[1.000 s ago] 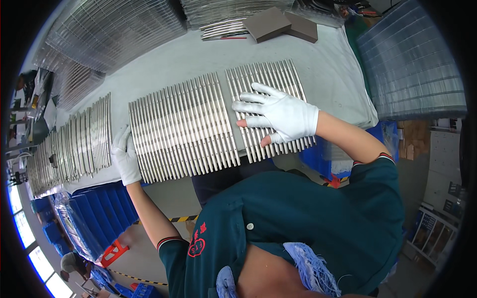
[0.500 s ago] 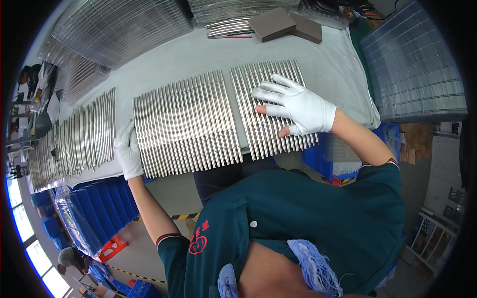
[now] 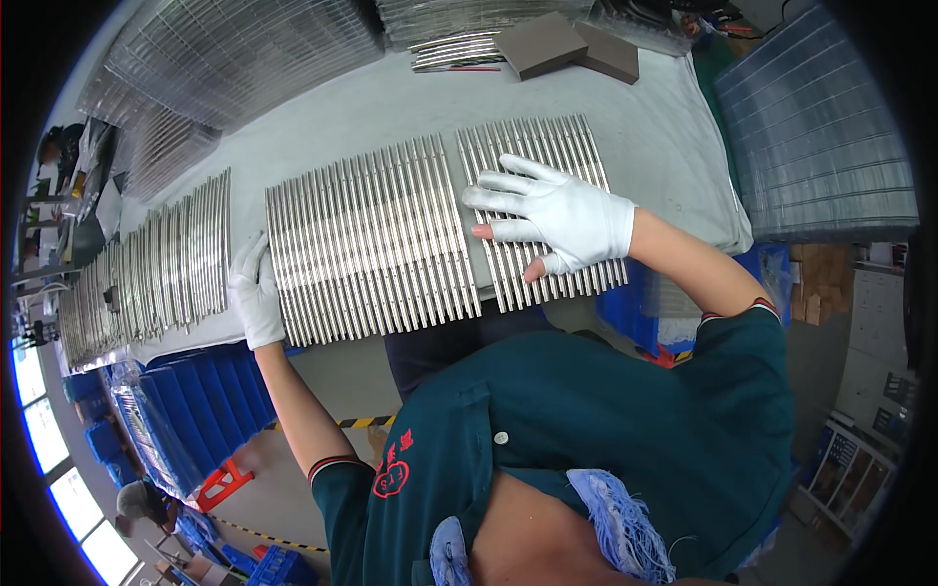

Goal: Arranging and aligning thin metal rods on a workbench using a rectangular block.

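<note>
Slim silvery metal rods lie side by side on the cloth-covered table in three groups. My left hand [image 3: 257, 301], in a white glove, rests along the left side of the middle group of rods [image 3: 366, 239], its fingers stretched out. Flat over the right group of rods [image 3: 578, 146] lies my right hand [image 3: 567, 217], gloved in white with two bare fingertips and the fingers spread. A narrow gap separates these two groups. Farther left, beyond my left hand, the third group of rods [image 3: 171, 264] has uneven ends. Neither hand grips a rod.
Two brown blocks [image 3: 540, 46] and a few loose rods [image 3: 454, 49] lie at the table's back. Clear plastic trays [image 3: 244, 59] are stacked back left, more trays [image 3: 816, 127] at right. Blue bins [image 3: 210, 405] stand below the table. A person [image 3: 147, 503] is at lower left.
My right hand has slid left across the right group of rods, toward the gap. My left hand stays by the middle group.
</note>
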A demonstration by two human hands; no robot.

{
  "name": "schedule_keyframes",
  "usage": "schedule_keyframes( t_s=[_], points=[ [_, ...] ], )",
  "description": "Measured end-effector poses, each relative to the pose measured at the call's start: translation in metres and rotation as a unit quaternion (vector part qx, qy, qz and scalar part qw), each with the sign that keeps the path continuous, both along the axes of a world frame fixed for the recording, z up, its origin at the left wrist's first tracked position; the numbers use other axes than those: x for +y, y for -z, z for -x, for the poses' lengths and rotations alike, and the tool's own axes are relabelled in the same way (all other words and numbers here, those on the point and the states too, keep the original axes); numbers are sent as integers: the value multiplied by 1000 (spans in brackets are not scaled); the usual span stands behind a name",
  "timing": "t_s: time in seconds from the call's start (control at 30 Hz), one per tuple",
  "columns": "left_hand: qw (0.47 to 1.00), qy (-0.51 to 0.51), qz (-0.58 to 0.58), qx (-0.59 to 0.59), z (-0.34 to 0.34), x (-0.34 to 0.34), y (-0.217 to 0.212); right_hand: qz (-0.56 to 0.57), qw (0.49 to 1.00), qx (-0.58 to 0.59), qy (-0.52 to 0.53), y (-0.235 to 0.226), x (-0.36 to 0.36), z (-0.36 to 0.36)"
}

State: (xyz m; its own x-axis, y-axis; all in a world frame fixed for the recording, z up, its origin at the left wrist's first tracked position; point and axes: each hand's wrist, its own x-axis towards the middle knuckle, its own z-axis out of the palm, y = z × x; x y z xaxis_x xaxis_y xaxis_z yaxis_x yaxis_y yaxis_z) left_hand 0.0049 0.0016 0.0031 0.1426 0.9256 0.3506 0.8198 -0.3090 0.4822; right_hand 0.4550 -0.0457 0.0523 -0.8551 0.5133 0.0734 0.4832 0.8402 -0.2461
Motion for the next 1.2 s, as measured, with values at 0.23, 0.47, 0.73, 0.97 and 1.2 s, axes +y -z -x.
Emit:
schedule_keyframes(
  t_s=[0.23,0.47,0.73,0.97,1.2],
  points=[
    [1000,-2,4,-5,0,0,0,7,1000,-18,4,2,-2,-1],
    [1000,8,4,-6,5,3,4,1,1000,-7,0,4,0,-2],
    [1000,1,12,26,9,6,4,-62,996,4,63,13,32,-12],
    [999,4,12,33,12,6,6,-43,997,-20,60,18,31,-10],
    [1000,3,8,19,7,5,6,-68,995,-31,67,22,30,-9]
  ],
)
